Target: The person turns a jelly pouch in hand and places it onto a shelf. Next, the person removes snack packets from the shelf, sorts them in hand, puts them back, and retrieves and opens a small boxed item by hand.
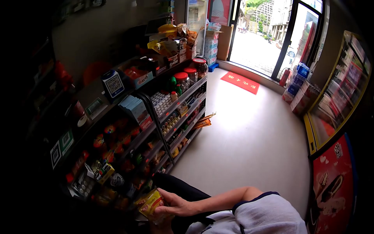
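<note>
My right hand (176,203) is closed around a yellow and red snack packet (150,204), its thumb and fingers on the packet's right side. Below it, in the dark at the bottom edge, part of my left hand (163,226) shows close under the packet; its fingers are hidden. The packet is held low beside the shelf unit, near my dark-clothed leg. To the left of the packet, small boxes and packed goods (103,172) stand on the dim lower shelf.
A shelf unit (183,113) with jars, bottles and boxes runs along the left. Payment code stands (113,85) sit on the counter. A red mat (240,82) lies before the glass door (257,46). To the right are a red freezer (335,187) and a yellow-framed display case (311,132).
</note>
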